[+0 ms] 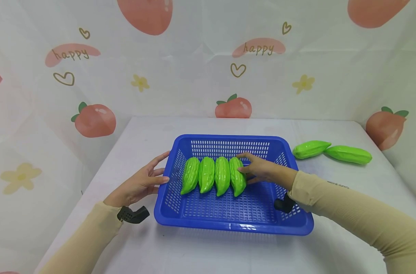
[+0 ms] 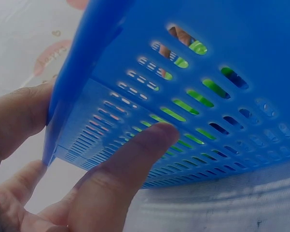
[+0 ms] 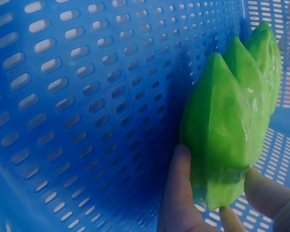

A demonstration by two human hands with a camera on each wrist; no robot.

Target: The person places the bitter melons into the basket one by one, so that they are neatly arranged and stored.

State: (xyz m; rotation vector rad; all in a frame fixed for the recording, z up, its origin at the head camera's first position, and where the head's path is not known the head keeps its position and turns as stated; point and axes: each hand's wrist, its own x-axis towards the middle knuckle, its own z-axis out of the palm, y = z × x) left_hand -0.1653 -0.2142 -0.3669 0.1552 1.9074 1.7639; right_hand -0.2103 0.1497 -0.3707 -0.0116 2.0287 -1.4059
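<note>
Inside a blue plastic basket point(image 1: 215, 223), several green bitter melons point(image 1: 207, 177) lie side by side in a row, tips toward the person. My right hand point(image 1: 261, 168) reaches into the basket and grips the rightmost bitter melon point(image 1: 237, 180). In the right wrist view, thumb and fingers sit on either side of that bitter melon's point(image 3: 219, 125) blunt end. My left hand point(image 1: 141, 184) is at the basket's left side, fingers spread and fairly straight. The left wrist view has its thumb against the perforated outer wall point(image 2: 149, 104), with other fingertips at the rim.
Two more bitter melons, one point(image 1: 310, 149) nearer the basket and one point(image 1: 349, 154) farther right, lie end to end on the white-covered table point(image 1: 208, 253). Behind the table hangs a white cloth point(image 1: 194, 68) printed with fruit and flowers.
</note>
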